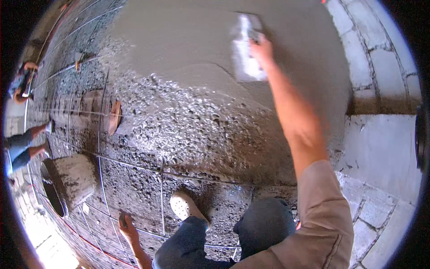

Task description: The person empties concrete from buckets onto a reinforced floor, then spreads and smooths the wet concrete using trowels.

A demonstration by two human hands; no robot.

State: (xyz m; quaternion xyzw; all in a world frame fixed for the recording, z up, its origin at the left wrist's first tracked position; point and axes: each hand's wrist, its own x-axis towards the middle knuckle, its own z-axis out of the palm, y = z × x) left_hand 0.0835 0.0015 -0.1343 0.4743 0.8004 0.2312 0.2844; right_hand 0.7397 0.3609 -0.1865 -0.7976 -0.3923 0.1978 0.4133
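My right hand (262,50) is closed round the handle of a finishing trowel (244,62), whose bright metal blade lies flat on smooth wet concrete (179,36). Motion slightly blurs the trowel. Below and to the left of it is a rough, pebbly stretch of wet concrete (179,116). Low on the left, my left hand (129,229) hangs over the gravel and rebar, fingers closed at a small dark object (122,219) that I cannot make out.
A cement-stained bucket (78,177) lies tipped on its side at left. Thin rebar (162,197) crosses the gravel round my shoe (186,205). A reddish-brown piece (115,117) lies beyond. Block walls (380,67) border the right. Two people (22,148) are at far left.
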